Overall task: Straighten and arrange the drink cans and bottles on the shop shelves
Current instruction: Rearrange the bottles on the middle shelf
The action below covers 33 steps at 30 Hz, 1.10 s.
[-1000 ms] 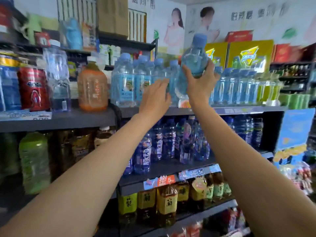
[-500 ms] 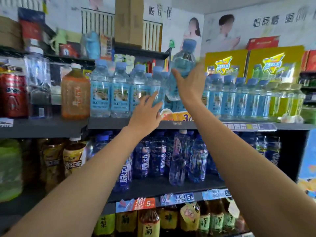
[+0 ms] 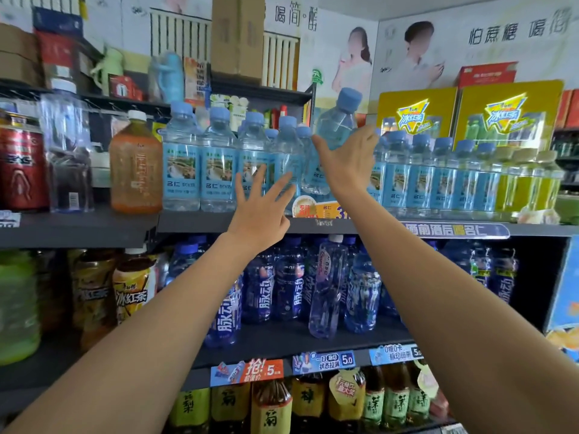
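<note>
While your right hand is gripping the tilted water bottle at upper centre, your left hand is hovering open, lower left of it.

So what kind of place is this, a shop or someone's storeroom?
Most likely a small shop's drinks aisle: rows of identical water bottles face outward, price tags are clipped to the shelf edges, and a drinks advertisement poster covers the wall.

Bottle in the right hand: clear pale blue, blue cap. Row left of it: light-blue labels with landscape print. Bottles below the left hand: dark blue, white lettering. Far right: yellow-green bottles.
</note>
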Motion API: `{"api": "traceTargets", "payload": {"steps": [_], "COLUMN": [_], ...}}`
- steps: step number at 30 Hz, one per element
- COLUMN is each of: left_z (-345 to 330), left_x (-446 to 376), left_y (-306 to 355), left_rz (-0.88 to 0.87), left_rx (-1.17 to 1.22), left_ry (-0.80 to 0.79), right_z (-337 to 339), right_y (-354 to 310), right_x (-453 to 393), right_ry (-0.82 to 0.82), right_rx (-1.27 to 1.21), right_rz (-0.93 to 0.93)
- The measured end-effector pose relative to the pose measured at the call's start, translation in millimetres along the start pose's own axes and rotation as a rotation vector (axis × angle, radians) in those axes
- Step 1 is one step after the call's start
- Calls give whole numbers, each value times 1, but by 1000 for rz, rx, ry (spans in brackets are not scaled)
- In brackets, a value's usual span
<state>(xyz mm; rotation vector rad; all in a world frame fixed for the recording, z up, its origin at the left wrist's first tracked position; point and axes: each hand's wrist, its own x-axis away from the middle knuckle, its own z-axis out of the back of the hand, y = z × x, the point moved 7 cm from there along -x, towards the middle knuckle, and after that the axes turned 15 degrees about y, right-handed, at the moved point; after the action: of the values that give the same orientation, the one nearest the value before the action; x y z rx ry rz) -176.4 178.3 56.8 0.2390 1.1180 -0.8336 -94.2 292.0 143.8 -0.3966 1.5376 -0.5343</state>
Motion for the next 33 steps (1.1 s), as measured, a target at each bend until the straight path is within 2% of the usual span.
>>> {"api": "traceTargets", "payload": {"steps": [7,13,17,21,26,31,33], "left_z": [-8,-9,-12,-12,-11,-12,-3], "left_x": [2,2,3,3,5,11,22], "left_y": [-3,-5,-4,-4,-6,-8,-9], "left_rz": [-24,-28,-65,-45,-56,-52,-39], "left_rx": [22,3,-17,22,41,82,136], "left_ry": [-10,59,126,124,17,27,141], "right_z": [-29,-35,-38,-43,-52,-44,-38], "right_y": [4,-2,-1,-3,8,2,-18], "right_x": [4,6,11,14,27,48,68], "right_ry": [-146,-99,-80,-68,-118,17,81], "right_rx": [109,117,208,277,298,119,-50], "right_rz": [16,139,167,212,282,275,308]}}
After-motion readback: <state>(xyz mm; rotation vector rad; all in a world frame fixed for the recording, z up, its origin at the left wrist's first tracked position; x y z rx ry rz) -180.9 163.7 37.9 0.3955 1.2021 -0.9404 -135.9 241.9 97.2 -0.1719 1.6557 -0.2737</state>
